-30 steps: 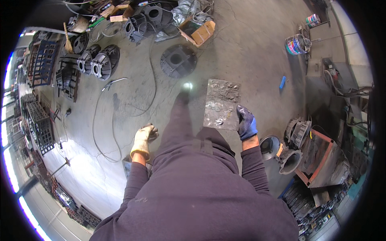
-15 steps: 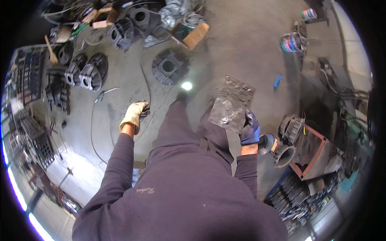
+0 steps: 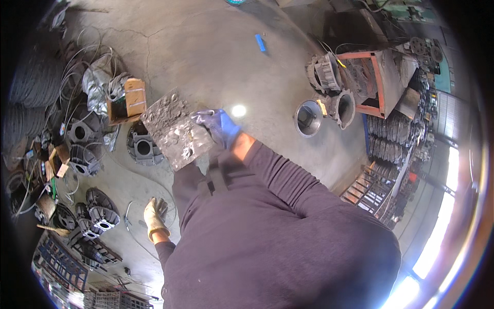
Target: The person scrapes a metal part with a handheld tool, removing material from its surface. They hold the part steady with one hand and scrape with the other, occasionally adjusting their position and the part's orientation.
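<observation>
My right hand, in a blue and dark glove, grips the edge of a flat, roughly square metal plate. Dark crumbly dirt or shavings cover its upper part, and a shinier grey patch lies lower down. It is held out in front of my body above the floor. Low at my left side, my left hand wears a cream glove with dark finger areas; its fingers are slightly bent and apart, with nothing visible in them. A round dark metal housing on the floor is partly hidden behind the plate.
At left lie a cardboard box, silvery plastic sheeting, cables and several more housings. To the right stand a metal cone-shaped part, more castings and a red-framed bin. A blue object lies on the floor ahead.
My body and view have turned to the right. My right arm now reaches across my front with the plate still gripped. My left hand hangs lower in the picture.
</observation>
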